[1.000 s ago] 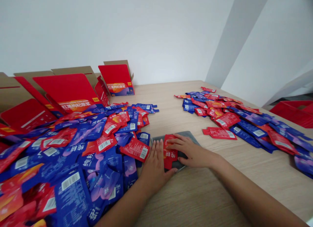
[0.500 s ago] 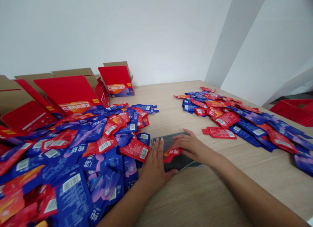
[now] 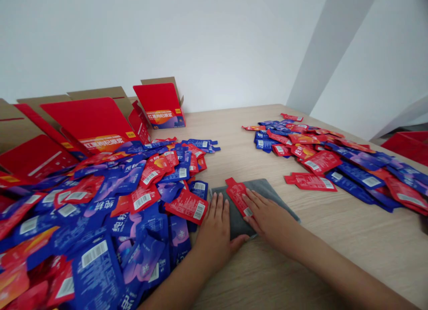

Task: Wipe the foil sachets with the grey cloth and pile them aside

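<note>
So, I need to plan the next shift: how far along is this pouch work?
Perhaps done: the smaller pouch spread on the right, though nothing marks it finished. In hand: one red pouch, barcode up on the gray mat, under the right hand's fingers; the left hand rests at the mat's left side. Apparently left: the larger pouch heap on the left. How full the open boxes are is hidden.

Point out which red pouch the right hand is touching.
The red pouch lying on the gray cloth, under the right hand's fingers; the other red pouches lie off the cloth.
</note>
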Tool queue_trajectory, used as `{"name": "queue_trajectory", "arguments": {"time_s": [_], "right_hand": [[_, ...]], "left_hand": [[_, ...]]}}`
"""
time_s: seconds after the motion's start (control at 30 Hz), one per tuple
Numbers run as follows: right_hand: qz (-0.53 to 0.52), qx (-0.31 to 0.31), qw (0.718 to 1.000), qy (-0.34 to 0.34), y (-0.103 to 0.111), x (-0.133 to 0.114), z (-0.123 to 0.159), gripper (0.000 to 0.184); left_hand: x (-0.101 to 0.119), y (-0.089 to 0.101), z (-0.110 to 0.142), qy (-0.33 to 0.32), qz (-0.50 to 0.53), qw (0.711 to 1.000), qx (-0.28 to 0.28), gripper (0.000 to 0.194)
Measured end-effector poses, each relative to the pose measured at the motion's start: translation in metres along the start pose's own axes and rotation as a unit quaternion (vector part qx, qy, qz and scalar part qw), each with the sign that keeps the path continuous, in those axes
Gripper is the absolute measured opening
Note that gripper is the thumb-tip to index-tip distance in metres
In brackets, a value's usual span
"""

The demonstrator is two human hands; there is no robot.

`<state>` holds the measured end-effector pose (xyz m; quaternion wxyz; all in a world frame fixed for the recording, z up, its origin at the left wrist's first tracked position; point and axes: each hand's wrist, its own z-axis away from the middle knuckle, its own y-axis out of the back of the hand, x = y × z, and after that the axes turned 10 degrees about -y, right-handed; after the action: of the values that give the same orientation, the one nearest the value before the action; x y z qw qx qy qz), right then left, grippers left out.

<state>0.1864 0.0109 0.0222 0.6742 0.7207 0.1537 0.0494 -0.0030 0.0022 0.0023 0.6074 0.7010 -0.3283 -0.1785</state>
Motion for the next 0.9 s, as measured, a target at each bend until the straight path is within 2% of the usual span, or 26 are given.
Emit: {"name": "queue_trajectory", "arguments": {"time_s": [0.1,0.2,0.3,0.47,0.6,0.7,0.8,0.9], "right_hand": [[0.04,-0.013,0.999,-0.003,0.0,-0.005,-0.005,0.048],[0.068,-0.021,0.997,-0.021,0.002,-0.005,-0.021,0.047],[0.08,-0.009,0.996,-0.044,0.004,-0.002,-0.033,0.046],[0.057,0.061,0.994,-0.073,0.007,-0.008,-0.025,0.048],[0.058,0.059,0.994,-0.075,0.013,-0.014,-0.018,0.038],[-0.018,0.068,0.992,-0.105,0.015,-0.007,-0.021,0.045],[-0.14,0.113,0.976,-0.12,0.013,0.01,-0.025,0.052],[-0.151,0.149,0.972,-0.1,0.012,0.02,-0.024,0.05]], "left_hand": [[0.0,0.002,-0.001,-0.004,-0.012,1.0,-0.007,0.086],[0.001,0.003,-0.002,-0.008,-0.021,1.0,-0.012,0.087],[0.0,0.003,-0.003,-0.013,-0.026,0.999,-0.016,0.088],[-0.001,0.002,-0.002,-0.018,-0.024,1.0,0.004,0.084],[0.0,0.002,-0.002,-0.007,-0.018,1.0,0.0,0.084],[-0.001,0.001,-0.002,-0.006,-0.011,1.0,0.004,0.083],[-0.001,0.0,-0.001,-0.008,-0.003,1.0,0.007,0.082],[-0.001,0.001,-0.001,-0.002,-0.004,1.0,0.005,0.083]]}}
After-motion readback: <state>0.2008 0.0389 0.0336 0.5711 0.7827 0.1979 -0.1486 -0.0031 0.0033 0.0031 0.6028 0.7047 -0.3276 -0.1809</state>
